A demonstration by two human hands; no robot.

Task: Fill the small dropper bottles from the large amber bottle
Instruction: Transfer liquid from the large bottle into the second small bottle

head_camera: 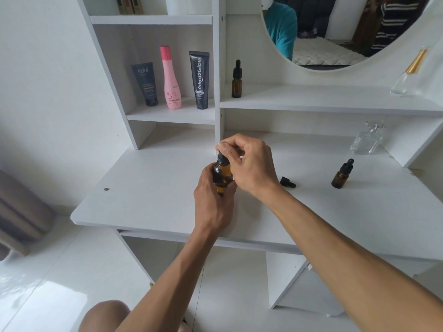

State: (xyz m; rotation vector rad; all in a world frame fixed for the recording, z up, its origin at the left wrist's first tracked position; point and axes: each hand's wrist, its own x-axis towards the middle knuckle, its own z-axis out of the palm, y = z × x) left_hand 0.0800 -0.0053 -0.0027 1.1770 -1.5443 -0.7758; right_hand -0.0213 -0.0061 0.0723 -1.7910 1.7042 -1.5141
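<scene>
Head view: left hand grips the amber glass bottle round its body above the white desk top, upright, long axis vertical, cap up; right hand pinches its black dropper cap. A loose black dropper cap lies just right; a small capped amber dropper bottle stands farther right, another on the shelf.

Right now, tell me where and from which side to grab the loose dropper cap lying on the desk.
Pinch the loose dropper cap from above across its wider black collar. It lies on its side on the desk, narrow bulb pointing right, so the collar is the firmer, broader hold.
</scene>
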